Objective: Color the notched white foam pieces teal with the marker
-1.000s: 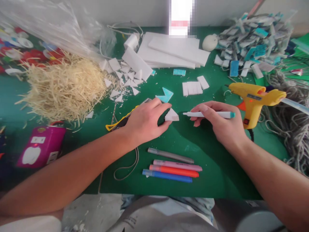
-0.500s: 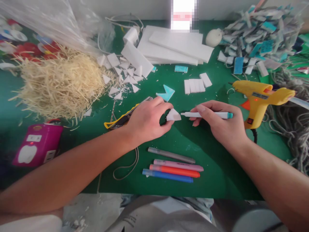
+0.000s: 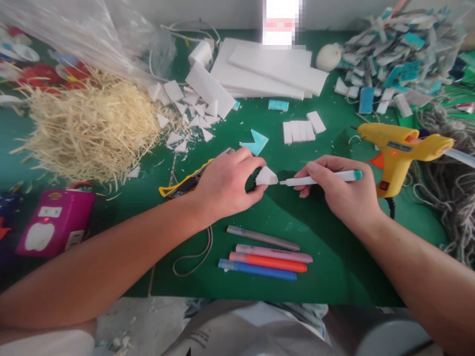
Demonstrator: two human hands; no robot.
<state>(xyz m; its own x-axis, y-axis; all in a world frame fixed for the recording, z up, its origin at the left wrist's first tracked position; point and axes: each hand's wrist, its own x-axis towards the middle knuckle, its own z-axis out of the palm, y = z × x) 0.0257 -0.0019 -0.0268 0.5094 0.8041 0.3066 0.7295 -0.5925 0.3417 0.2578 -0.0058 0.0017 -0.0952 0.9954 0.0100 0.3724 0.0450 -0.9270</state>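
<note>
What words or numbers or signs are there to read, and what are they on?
None reads clearly.
Pink marker: dark lettering, too blurred.
Yellow glue gun: label, too small.
Grey clothing: printed lines, too blurred.
Purple box: yellow label, too small.
Bright panel: pinkish marks, pixelated.
White pen in the right hand: no writing I can make out.

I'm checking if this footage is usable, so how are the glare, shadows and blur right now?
Head view: a blown-out white patch at top center, blocky along its right edge; same head view, a dark shadow on the green table by the right hand; also head view, red pieces at far left look soft.
</note>
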